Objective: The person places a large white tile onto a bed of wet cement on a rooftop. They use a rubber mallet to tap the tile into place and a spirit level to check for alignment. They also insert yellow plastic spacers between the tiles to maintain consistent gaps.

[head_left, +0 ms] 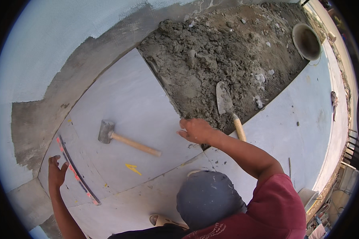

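My right hand (198,130) is at the corner of a large grey floor tile (123,91), beside the tile's edge along the wet mortar. Its fingers are apart, and nothing shows in them. At the far left, my left hand (57,173) is open, thumb spread, next to a long narrow black bar with red-pink patches (76,171). Between my hands a mallet (106,131) with a dark head and wooden handle lies on the tile. A pointing trowel (224,98) rests blade-first on the mortar (195,67), its wooden handle reaching over the tile on the right.
A painted wall (60,47) with a bare cement band borders the left and back. A round bucket (306,42) stands at the far right of the mortar. Laid tiles (291,111) run along the right. My bent knee (209,199) is at the lower middle, and another bucket (307,198) stands lower right.
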`<state>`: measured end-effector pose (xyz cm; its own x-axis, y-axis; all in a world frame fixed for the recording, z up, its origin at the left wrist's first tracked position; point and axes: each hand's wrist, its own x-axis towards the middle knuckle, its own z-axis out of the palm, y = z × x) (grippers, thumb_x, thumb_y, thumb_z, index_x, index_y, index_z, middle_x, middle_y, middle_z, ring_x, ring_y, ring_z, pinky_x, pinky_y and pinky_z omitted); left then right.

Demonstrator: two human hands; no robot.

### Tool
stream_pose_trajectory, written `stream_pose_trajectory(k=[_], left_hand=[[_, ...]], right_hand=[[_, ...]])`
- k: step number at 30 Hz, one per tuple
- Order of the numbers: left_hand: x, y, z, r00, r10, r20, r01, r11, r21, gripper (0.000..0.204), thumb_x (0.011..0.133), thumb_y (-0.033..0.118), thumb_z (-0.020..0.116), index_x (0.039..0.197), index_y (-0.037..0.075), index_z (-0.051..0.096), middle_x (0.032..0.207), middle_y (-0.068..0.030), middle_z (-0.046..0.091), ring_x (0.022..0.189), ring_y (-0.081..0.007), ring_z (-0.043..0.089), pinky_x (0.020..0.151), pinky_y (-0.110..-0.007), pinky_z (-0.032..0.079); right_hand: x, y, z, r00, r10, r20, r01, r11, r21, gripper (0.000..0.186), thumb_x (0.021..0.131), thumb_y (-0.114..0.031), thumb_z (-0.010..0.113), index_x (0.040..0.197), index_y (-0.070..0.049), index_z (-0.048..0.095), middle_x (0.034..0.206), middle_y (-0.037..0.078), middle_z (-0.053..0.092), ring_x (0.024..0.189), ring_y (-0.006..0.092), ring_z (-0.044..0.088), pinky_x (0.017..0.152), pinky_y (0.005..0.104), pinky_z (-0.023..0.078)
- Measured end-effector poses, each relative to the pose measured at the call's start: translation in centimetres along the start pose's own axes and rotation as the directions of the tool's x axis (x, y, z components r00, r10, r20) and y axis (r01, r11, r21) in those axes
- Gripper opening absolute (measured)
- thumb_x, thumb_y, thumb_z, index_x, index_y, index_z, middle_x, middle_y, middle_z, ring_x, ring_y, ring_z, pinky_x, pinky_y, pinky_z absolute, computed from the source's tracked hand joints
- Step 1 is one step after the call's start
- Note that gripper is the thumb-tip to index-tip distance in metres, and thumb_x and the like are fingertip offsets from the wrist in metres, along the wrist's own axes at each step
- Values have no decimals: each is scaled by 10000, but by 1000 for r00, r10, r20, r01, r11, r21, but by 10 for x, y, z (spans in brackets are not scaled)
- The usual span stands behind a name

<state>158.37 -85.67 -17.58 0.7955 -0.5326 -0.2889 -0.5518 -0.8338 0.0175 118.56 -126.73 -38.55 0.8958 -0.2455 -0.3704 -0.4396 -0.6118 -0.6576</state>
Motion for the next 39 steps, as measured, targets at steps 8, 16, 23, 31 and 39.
stream_pose_trajectory(k=[8,16,23,31,39], left_hand=[[85,199,-133,909,303,-287,-319,948,-9,543,924,238,683,1384,25,491,1438,-181,459,1306,-358,494,1068,-469,423],[-16,214,-63,901,333,279,-145,836,-530,600,832,240,749,1334,16,508,1270,-133,592,1180,-273,570,989,-407,446],[-81,111,91,776,132,616,603,127,-787,713,1012,602,414,1421,22,476,1367,-136,584,1247,-295,547,1044,-414,444],[1,147,16,756,243,608,117,863,-491,710,950,460,597,1387,-80,452,976,-142,709,787,-209,668,757,-343,518],[47,257,-2,787,542,294,-564,826,-15,1055,765,519,797,1490,-66,303,1489,-336,365,1416,-431,351,1142,-482,342]], right_hand=[[-129,100,-7,644,531,-551,-579,809,103,366,900,-311,659,1057,-3,540,1014,216,603,938,416,625,800,498,525],[-116,127,10,625,616,-479,-666,741,84,379,916,-294,631,1128,3,527,1123,214,563,1049,389,596,866,487,503],[-124,71,-26,428,556,-713,-276,831,483,416,971,-311,533,1165,49,455,987,274,624,858,436,655,768,520,522],[-158,35,-61,492,785,-377,-109,485,868,420,970,-412,559,952,5,508,628,112,577,511,220,625,486,366,511],[-222,-20,-124,418,743,-523,-227,642,732,418,982,-415,562,968,-1,501,664,105,582,495,195,603,464,354,504]])
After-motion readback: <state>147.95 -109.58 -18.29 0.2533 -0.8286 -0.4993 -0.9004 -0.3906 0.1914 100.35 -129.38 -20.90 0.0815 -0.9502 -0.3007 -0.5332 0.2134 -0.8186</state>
